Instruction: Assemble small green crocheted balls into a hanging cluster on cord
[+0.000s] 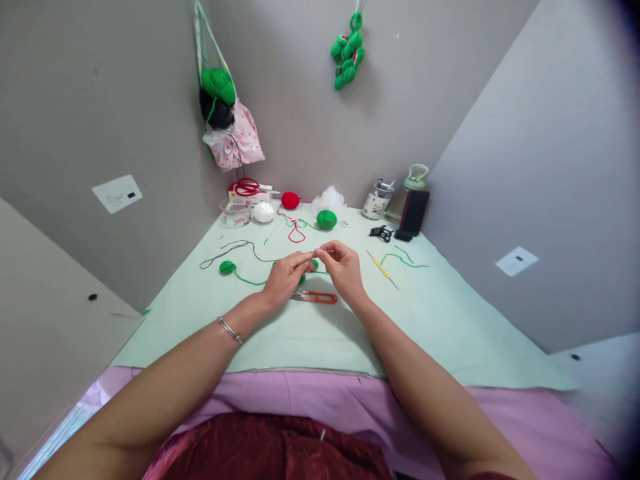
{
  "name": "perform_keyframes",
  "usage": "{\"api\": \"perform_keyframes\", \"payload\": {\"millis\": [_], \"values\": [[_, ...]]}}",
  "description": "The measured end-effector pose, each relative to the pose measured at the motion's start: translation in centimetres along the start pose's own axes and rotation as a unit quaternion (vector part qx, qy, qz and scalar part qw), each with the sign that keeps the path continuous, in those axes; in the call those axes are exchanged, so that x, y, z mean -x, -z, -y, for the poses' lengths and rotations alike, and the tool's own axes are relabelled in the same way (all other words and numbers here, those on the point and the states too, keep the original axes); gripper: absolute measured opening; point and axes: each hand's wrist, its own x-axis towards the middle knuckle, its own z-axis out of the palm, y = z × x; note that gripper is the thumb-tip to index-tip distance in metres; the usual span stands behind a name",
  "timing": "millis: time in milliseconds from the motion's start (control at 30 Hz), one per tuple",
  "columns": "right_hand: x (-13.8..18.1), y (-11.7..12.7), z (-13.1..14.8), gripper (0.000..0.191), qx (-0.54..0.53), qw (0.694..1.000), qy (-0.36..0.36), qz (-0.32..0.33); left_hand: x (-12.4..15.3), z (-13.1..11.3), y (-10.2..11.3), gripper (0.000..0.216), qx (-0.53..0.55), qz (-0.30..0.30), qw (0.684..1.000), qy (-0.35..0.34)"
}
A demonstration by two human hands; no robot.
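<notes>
My left hand [286, 279] is closed around a small green crocheted piece [314, 265], most of it hidden by the fingers. My right hand [344, 268] meets it fingertip to fingertip, pinching a thin, pale needle [327, 251]. From the left, a dark thread [256, 253] runs up to the left hand. A small green ball [227, 267] trails a green yarn strand [245, 280] to the same hand. Just below both hands lie orange-handled thread snips [317, 297]. To the right of the right hand rests a yellow-handled crochet hook [381, 268].
At the back stand a clear tub [236, 213], white ball [263, 213], red scissors [247, 187], red yarn [290, 201], green ball [327, 220], stuffing [331, 199], pen cup [377, 201], bottle [400, 200] and phone [415, 212]. A black claw clip [381, 233] lies nearby. Grey panels enclose the table.
</notes>
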Motion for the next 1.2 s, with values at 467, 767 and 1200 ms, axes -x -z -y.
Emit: {"api": "perform_keyframes", "payload": {"millis": [467, 767, 1200], "values": [[0.73, -0.49, 0.01, 0.018, 0.036, 0.992, 0.010, 0.120, -0.42, 0.51, 0.67, 0.033, -0.074, -0.029, 0.996, -0.042], [0.63, -0.41, 0.03, 0.018, 0.025, 0.994, 0.004, 0.106, -0.25, 0.20, 0.56, 0.037, -0.055, -0.029, 0.997, -0.045], [0.38, -0.24, 0.37, 0.016, 0.015, 0.993, -0.010, 0.120, -0.19, 0.48, 0.34, 0.036, -0.080, -0.032, 0.995, -0.050]]}}
